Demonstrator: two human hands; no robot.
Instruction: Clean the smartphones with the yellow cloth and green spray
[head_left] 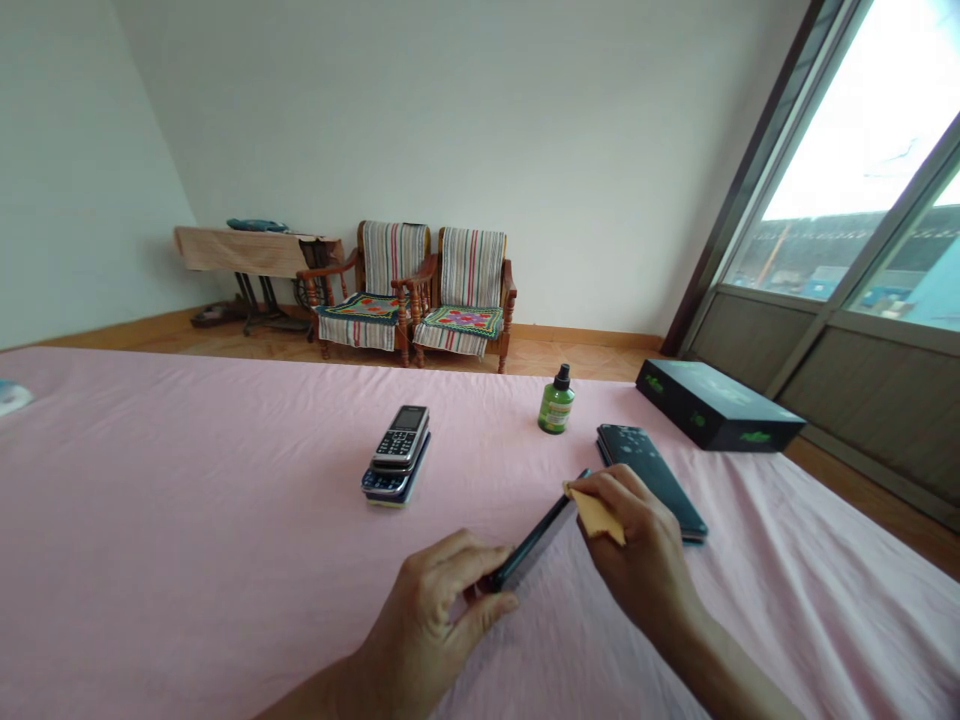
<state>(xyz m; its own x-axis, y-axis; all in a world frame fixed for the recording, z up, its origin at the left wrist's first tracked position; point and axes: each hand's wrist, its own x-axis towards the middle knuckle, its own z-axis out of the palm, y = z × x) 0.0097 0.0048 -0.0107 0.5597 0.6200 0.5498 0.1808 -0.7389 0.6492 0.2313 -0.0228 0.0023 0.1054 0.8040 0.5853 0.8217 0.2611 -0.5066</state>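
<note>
Between my hands a thin dark smartphone [534,540] is held edge-up above the pink sheet [225,560]. My left hand [442,600] grips its near end between thumb and fingers. My right hand [634,530] pinches a small yellow cloth [598,515] against the phone's far end. Just beyond my right hand lie dark smartphones [660,480] in a stack, the top one with pale spots on its surface. To the left is a pile of keypad phones [400,440], a silver-edged one on top of a blue one.
A green spray bottle [556,402] with a black cap stands upright past the phone. The black box [720,403] lies at the far right near the bed's edge. Two wooden chairs [463,270] and a cloth-covered table [247,250] stand by the wall.
</note>
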